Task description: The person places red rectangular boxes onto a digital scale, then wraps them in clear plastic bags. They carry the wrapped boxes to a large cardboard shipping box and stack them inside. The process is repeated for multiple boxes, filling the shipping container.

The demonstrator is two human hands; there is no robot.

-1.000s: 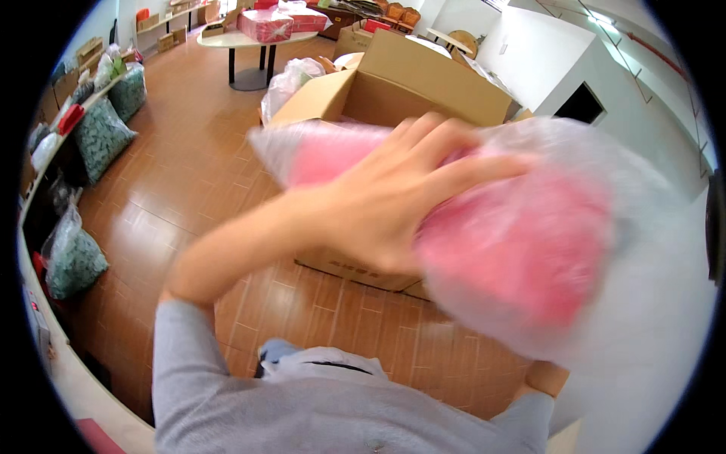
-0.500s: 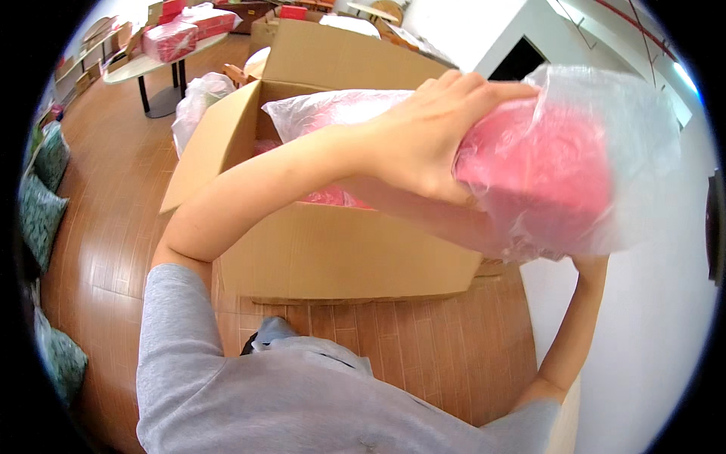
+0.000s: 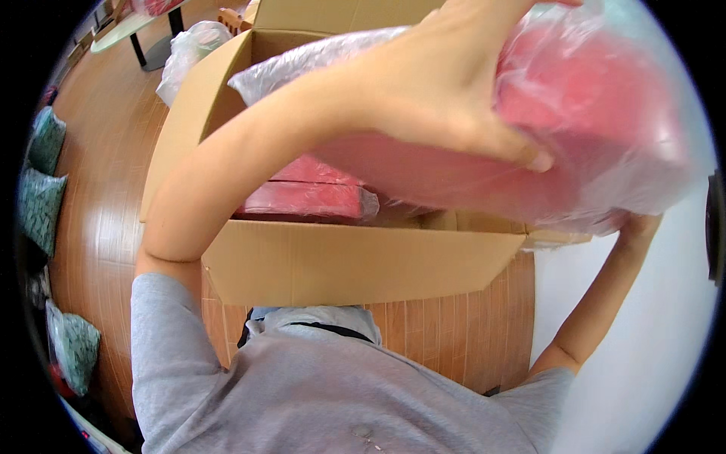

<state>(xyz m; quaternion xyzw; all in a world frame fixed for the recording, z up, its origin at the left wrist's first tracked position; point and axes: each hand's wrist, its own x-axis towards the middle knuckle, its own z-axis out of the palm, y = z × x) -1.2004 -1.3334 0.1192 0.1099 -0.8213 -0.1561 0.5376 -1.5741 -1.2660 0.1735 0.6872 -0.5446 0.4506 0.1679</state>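
Observation:
A long red box wrapped in clear plastic [image 3: 597, 91] is held up at the right, above the open cardboard carton [image 3: 363, 261]. My left hand [image 3: 446, 91] grips it with the thumb along its near side and fingers over the top, partly cut off by the frame. Against its underside at the right is my right hand [image 3: 639, 225], supporting it; the fingers are hidden behind the package. More plastic-wrapped red boxes [image 3: 302, 198] lie inside the carton, partly covered by my left forearm and the held box.
The carton's flaps [image 3: 189, 113] stand open in front of me. A white plastic bag [image 3: 193, 57] sits beyond its left side, near a round table [image 3: 113, 36]. Green bagged bundles [image 3: 41, 208] line the far left. A white wall [image 3: 643, 340] rises on the right.
The wrapped red box has come up and nearer, moving right in the view with both hands still on it. More of the red boxes inside the carton now shows.

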